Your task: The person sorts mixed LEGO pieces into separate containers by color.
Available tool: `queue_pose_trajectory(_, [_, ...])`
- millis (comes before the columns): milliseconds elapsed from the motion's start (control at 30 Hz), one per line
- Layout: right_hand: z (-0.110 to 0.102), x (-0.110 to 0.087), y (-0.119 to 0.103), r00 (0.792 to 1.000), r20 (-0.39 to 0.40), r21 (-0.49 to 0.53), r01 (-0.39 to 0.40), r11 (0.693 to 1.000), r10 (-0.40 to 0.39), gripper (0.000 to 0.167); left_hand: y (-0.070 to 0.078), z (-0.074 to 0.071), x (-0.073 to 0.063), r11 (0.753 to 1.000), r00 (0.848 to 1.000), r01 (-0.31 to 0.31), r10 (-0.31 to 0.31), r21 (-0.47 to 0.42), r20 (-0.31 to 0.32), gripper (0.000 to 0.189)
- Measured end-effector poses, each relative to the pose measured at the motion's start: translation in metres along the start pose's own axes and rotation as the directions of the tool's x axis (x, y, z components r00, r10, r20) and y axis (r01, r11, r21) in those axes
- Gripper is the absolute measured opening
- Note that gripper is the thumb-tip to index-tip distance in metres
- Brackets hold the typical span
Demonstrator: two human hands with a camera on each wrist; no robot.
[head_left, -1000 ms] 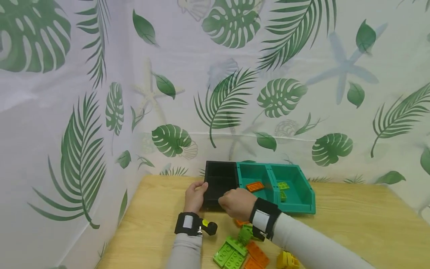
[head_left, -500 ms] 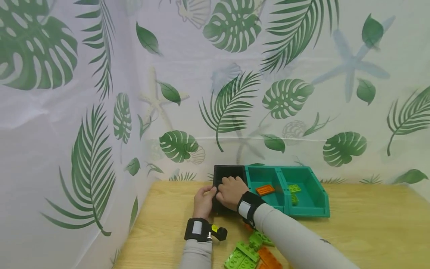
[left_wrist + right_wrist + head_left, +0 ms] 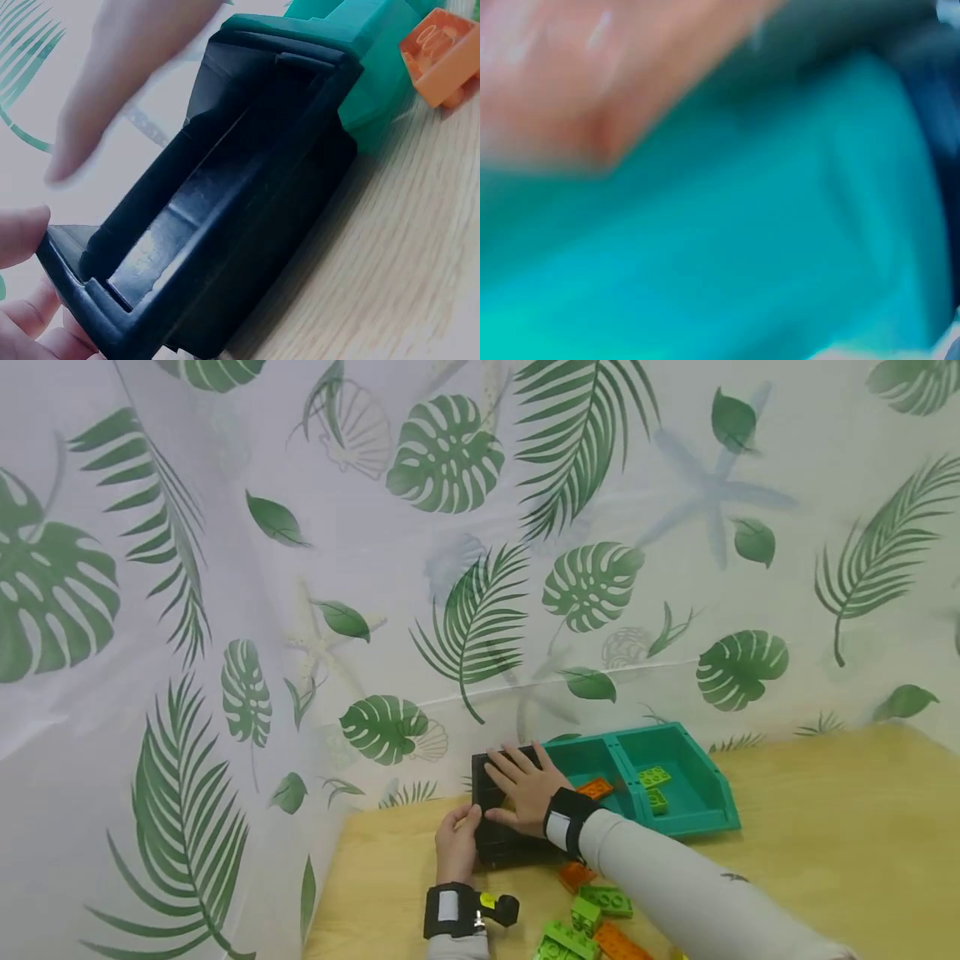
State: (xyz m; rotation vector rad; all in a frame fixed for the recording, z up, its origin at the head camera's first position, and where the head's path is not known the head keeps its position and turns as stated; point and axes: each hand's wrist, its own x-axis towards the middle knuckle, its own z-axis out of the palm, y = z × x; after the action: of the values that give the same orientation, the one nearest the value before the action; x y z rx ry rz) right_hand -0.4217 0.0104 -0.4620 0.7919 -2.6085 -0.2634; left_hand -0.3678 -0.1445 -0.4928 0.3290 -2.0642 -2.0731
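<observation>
A black bin [image 3: 495, 843] stands at the left end of a row, beside two joined teal bins [image 3: 678, 760]. My left hand [image 3: 455, 847] grips the black bin's left wall, thumb on the rim; the left wrist view shows this hold at the bin's corner [image 3: 112, 322]. Over the black bin my right hand [image 3: 528, 789] is spread, its fingers straight and reaching towards the back rim. Whether the palm touches the bin cannot be told. The right wrist view is blurred, with part of the hand [image 3: 577, 90] close to a teal wall [image 3: 742, 232].
An orange brick [image 3: 595, 789] lies in the middle bin, and green bricks [image 3: 655, 777] lie in the right one. In front are loose orange bricks [image 3: 622, 943] and green bricks [image 3: 566, 939] on the wooden table [image 3: 825, 860]. A leaf-patterned cloth [image 3: 660, 693] rises behind.
My right hand has moved from the black bin's front, with fingers curled, to over the bin, where its fingers have straightened and spread. My left hand keeps its hold. The head view has tilted.
</observation>
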Motion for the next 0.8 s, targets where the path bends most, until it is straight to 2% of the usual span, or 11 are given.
queue_pose_trajectory(100, [-0.018, -0.009, 0.026, 0.999, -0.044, 0.006, -0.021, 1.000, 0.021, 0.088, -0.004, 0.006, -0.007, 1.000, 1.000, 0.016, -0.016, -0.026, -0.013, 0.039])
queue_pose_trajectory(200, [-0.045, -0.020, 0.053, 0.996, -0.080, 0.054, -0.034, 0.998, 0.038, 0.096, -0.003, 0.008, -0.009, 0.999, 0.999, 0.037, -0.038, -0.015, -0.026, 0.039])
queue_pose_trajectory(300, [-0.071, -0.044, 0.077, 0.994, -0.093, 0.105, -0.039, 0.994, 0.049, 0.098, -0.006, 0.009, -0.009, 0.998, 0.998, 0.063, -0.062, 0.012, -0.021, 0.039])
queue_pose_trajectory(433, [-0.097, -0.086, 0.107, 0.998, -0.046, 0.153, -0.037, 0.988, 0.045, 0.093, -0.012, 0.007, -0.013, 0.995, 0.996, 0.094, -0.094, 0.021, -0.004, 0.042])
queue_pose_trajectory(533, [-0.103, -0.117, 0.123, 0.998, 0.021, 0.192, -0.067, 0.979, 0.064, 0.089, -0.005, 0.003, -0.008, 0.996, 0.996, 0.089, -0.089, 0.023, 0.016, 0.045])
queue_pose_trajectory(633, [-0.098, -0.153, 0.128, 0.994, 0.089, 0.230, -0.088, 0.969, 0.069, 0.086, 0.006, -0.002, -0.001, 0.995, 0.995, 0.093, -0.094, 0.024, 0.043, 0.046])
queue_pose_trajectory(700, [-0.092, -0.182, 0.127, 0.987, 0.151, 0.298, -0.094, 0.950, 0.051, 0.084, 0.008, -0.002, -0.001, 0.994, 0.993, 0.104, -0.105, 0.018, 0.063, 0.047])
queue_pose_trajectory(800, [-0.087, -0.227, 0.124, 0.971, 0.240, 0.409, -0.093, 0.908, -0.009, 0.079, 0.002, 0.003, -0.008, 0.991, 0.987, 0.133, -0.133, 0.005, 0.093, 0.046])
